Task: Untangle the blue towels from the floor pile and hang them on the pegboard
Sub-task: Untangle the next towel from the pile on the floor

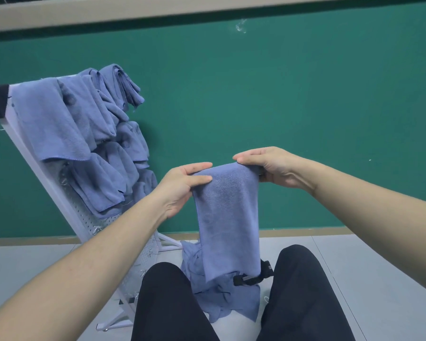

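Observation:
A blue towel (pixel 228 217) hangs lengthwise in front of me, held up by its top edge. My left hand (pixel 182 190) pinches the top left corner between thumb and fingers. My right hand (pixel 268 166) grips the top right corner. Below the hanging towel, a pile of blue towels (pixel 221 299) lies on the floor between my knees. The white pegboard (pixel 89 225) leans at the left, and several blue towels (pixel 84 134) hang over its upper part.
A green wall (pixel 305 107) stands behind everything. My black-trousered legs (pixel 303 291) fill the lower frame. A black clip-like object (pixel 251 279) lies on the pile. The pegboard's white feet (pixel 167 244) rest on the grey floor (pixel 379 267).

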Tool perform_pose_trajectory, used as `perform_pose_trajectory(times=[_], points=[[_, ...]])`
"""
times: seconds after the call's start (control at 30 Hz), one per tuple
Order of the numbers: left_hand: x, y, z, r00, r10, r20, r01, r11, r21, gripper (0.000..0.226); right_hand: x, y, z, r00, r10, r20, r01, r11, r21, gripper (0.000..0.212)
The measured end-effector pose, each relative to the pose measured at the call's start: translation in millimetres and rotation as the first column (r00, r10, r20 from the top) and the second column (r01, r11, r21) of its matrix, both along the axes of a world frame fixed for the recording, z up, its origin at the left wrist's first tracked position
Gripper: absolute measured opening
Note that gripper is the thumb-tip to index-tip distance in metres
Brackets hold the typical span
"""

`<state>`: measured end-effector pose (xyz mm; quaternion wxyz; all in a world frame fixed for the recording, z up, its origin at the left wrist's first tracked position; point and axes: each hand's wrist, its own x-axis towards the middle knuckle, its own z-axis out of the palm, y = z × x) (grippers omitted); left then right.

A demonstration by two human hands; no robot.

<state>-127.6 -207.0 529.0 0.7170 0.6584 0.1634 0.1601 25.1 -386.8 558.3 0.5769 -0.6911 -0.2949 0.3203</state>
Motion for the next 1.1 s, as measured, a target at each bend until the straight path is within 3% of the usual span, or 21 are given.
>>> perform_pose_trajectory(times=[0.17,0.3,0.43,0.53,0.7,0.87,0.97,1.1], points=[[3,1,9,0.994,0.055,0.090,-0.044,0.991,-0.124,0.023,6,-7,12,0.996,0.090,-0.017,-0.091,0.992,-0.083,0.022],[1,5,11,0.999,0.036,0.038,-0.032,0.996,-0.086,0.023,7,-7,15,0.995,0.092,0.037,-0.086,0.987,-0.136,0.019],[-1,4,13,1.000,0.006,-0.008,-0.006,1.000,0.012,0.030,8,-6,15,0.981,0.084,0.174,-0.052,0.982,-0.180,0.021],[2,5,14,0.998,0.057,-0.033,-0.048,0.976,0.214,0.035,10,-5,15,0.979,0.084,0.184,-0.053,0.985,-0.167,0.018],[5,9,21,0.982,0.168,-0.087,-0.096,0.840,0.534,0.038,13,-7,20,0.976,0.117,0.186,-0.085,0.981,-0.172,0.032],[3,4,27,0.966,0.228,-0.119,-0.046,0.606,0.794,0.045,14,-5,19,0.916,0.161,0.367,-0.055,0.958,-0.283,0.044],[4,2,29,0.964,0.250,-0.093,-0.051,0.516,0.855,0.025,14,-1,18,0.895,0.168,0.413,-0.035,0.950,-0.309,0.040],[5,3,28,0.972,0.225,-0.062,-0.063,0.505,0.861,0.004,18,0,18,0.886,0.138,0.442,0.015,0.945,-0.326,0.027]])
